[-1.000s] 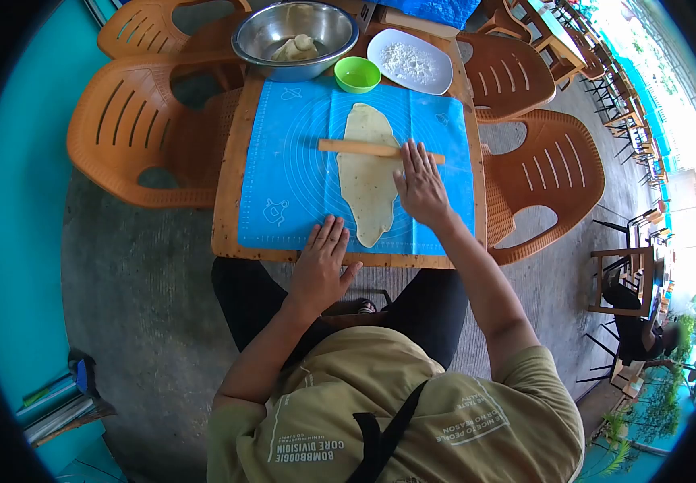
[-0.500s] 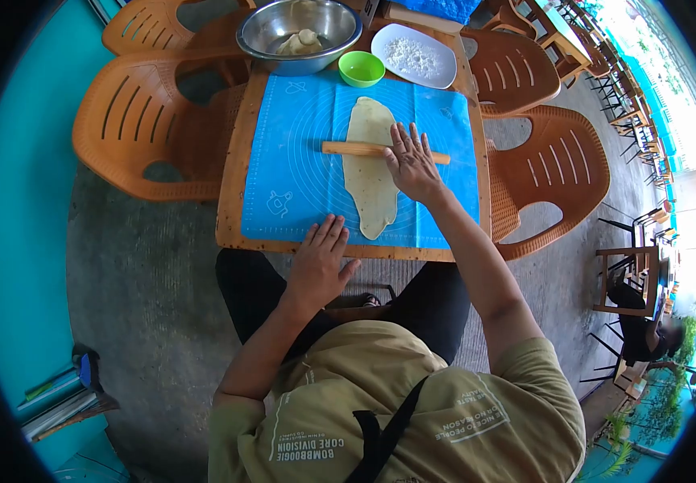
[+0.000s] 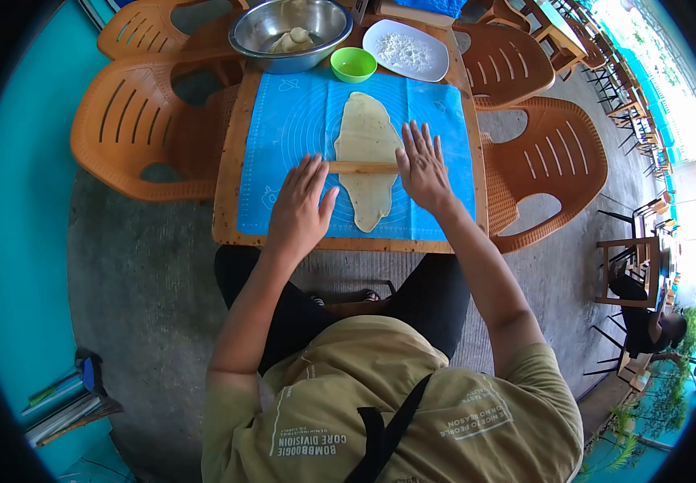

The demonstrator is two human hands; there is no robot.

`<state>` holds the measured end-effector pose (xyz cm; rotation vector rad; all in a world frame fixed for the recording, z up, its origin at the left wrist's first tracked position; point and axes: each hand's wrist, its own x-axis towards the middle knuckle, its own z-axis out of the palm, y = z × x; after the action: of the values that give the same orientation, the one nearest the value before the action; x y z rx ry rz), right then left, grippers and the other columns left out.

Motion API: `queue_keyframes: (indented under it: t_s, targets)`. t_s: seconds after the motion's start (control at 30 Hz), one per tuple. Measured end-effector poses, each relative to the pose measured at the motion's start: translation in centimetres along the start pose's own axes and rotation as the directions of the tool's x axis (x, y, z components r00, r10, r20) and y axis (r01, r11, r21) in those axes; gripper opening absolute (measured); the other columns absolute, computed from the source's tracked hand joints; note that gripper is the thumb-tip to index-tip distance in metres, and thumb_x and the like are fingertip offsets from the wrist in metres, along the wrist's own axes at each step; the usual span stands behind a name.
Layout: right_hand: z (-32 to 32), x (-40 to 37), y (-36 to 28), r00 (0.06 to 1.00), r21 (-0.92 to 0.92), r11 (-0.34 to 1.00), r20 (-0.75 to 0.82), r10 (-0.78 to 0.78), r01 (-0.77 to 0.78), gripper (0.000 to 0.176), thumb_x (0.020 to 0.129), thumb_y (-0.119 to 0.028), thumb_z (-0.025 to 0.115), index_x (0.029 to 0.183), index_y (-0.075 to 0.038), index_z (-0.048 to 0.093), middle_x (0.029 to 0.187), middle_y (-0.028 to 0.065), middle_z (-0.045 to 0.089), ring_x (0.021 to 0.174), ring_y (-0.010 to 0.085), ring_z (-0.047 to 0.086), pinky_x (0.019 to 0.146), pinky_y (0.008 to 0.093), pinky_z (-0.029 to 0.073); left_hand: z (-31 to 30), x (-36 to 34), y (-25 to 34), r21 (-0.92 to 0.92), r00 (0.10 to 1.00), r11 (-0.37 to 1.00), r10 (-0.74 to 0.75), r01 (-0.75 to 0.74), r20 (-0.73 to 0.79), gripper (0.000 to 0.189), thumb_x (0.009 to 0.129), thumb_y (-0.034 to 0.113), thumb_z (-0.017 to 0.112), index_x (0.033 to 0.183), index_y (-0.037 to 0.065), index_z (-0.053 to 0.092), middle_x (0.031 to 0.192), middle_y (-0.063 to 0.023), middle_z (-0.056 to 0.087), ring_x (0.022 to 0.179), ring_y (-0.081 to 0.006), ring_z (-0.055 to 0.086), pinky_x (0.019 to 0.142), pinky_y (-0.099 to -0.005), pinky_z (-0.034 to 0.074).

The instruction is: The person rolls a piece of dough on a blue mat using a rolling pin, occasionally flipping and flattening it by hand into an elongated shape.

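A long flattened sheet of dough lies on the blue baking mat, its narrow lower end towards me. Across its middle rests a wooden rolling pin. My left hand is at the pin's left end, fingers stretched forward and thumb apart. Over the right end lies my right hand, palm down with the fingers extended, hiding that end. Neither hand wraps round the pin.
At the table's far side stand a steel bowl with dough lumps, a green bowl and a white plate of white flour. Orange chairs flank the wooden table. A person sits far right.
My left hand has moved forward from the mat's near edge to the pin's left end. The rolling pin and my right hand have come a little nearer to me.
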<state>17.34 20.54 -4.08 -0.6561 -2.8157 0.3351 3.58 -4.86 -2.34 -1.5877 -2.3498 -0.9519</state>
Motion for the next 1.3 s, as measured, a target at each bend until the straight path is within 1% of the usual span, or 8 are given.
queue_keyframes:
  t_s: [0.1,0.2,0.63,0.7,0.73,0.8,0.9,1.3]
  targets:
    - [2.1,0.9,0.3,0.999,-0.049,0.998,0.006,0.039,-0.039,0.067,0.115,-0.042,0.029,0.165,0.002,0.031,0.172,0.0243,0.028,0.163,0.0424,0.015,0.132,0.0587,0.008,3.5,2.4,-1.8,0.068,0.999,0.997,0.017,-0.020,0.042,0.052,0.112,0.031,0.053,0.150,-0.004,0.052,0.156,-0.0207,0.055,0.149,-0.0357,0.047,0.126,-0.0477,0.036]
    - [2.5,0.2,0.2,0.998,-0.050,0.998,0.054,0.041,-0.039,0.068,0.115,-0.043,0.028,0.165,0.002,0.030,0.172,0.0252,0.028,0.163,0.0434,0.015,0.132,0.0583,0.007,5.5,2.5,-2.5,0.159,0.960,0.987,-0.046,0.001,0.275,0.062,0.116,0.040,0.033,0.158,-0.003,0.043,0.165,-0.0195,0.045,0.159,-0.0311,0.032,0.133,-0.0472,0.020]
    - [-0.4,-10.7,-2.7,0.995,0.020,1.000,0.102,-0.021,0.019,0.068,0.112,-0.035,0.043,0.165,0.004,0.027,0.171,0.0256,0.030,0.162,0.0426,0.017,0.132,0.0575,0.011,-0.4,-4.8,2.4,0.070,0.933,0.992,0.078,-0.109,0.352,0.051,0.112,0.030,0.051,0.151,-0.002,0.055,0.162,-0.0168,0.050,0.154,-0.0284,0.043,0.130,-0.0495,0.027]
    - [-1.0,-11.1,-2.6,0.986,-0.043,0.999,0.169,-0.011,0.018,0.065,0.112,-0.033,0.043,0.165,0.003,0.030,0.171,0.0244,0.031,0.163,0.0417,0.018,0.131,0.0579,0.010,-1.1,-4.2,2.6,0.061,0.916,0.996,0.042,-0.072,0.400,0.050,0.112,0.029,0.051,0.152,-0.001,0.053,0.164,-0.0163,0.047,0.153,-0.0294,0.044,0.129,-0.0507,0.029]
    - [-1.2,-10.4,-2.7,0.985,-0.042,0.999,0.169,-0.017,0.025,0.065,0.112,-0.033,0.043,0.165,0.003,0.030,0.171,0.0244,0.031,0.163,0.0417,0.018,0.131,0.0579,0.010,-1.2,-3.5,2.6,0.036,0.945,0.998,0.041,-0.056,0.326,0.051,0.112,0.028,0.050,0.153,-0.001,0.051,0.165,-0.0167,0.046,0.153,-0.0301,0.043,0.129,-0.0511,0.028]
    - [-1.4,-8.5,-2.7,0.999,-0.037,0.998,-0.008,-0.046,0.046,0.063,0.113,-0.033,0.042,0.164,0.002,0.033,0.171,0.0231,0.031,0.163,0.0410,0.018,0.131,0.0583,0.010,-0.7,-2.0,2.2,0.061,0.966,0.994,0.070,-0.088,0.248,0.055,0.113,0.029,0.049,0.158,-0.002,0.044,0.167,-0.0178,0.041,0.156,-0.0316,0.038,0.130,-0.0503,0.027]
    - [0.0,-7.7,-2.7,0.994,0.008,0.994,0.006,-0.107,0.107,0.062,0.112,-0.032,0.043,0.164,0.001,0.033,0.171,0.0233,0.032,0.163,0.0405,0.018,0.131,0.0579,0.010,1.7,-1.9,1.1,0.107,0.959,0.991,0.052,-0.085,0.279,0.056,0.113,0.030,0.048,0.159,-0.002,0.042,0.168,-0.0182,0.039,0.158,-0.0315,0.035,0.131,-0.0484,0.026]
    - [-0.8,-12.4,-3.8,0.984,0.050,0.994,0.146,-0.106,0.099,0.064,0.109,-0.027,0.051,0.166,-0.005,0.032,0.172,0.0157,0.032,0.163,0.0367,0.021,0.133,0.0550,0.013,0.1,-6.1,4.1,0.095,0.940,0.991,0.052,-0.089,0.338,0.055,0.108,0.030,0.056,0.152,-0.002,0.053,0.162,-0.0173,0.050,0.155,-0.0292,0.041,0.131,-0.0495,0.027]
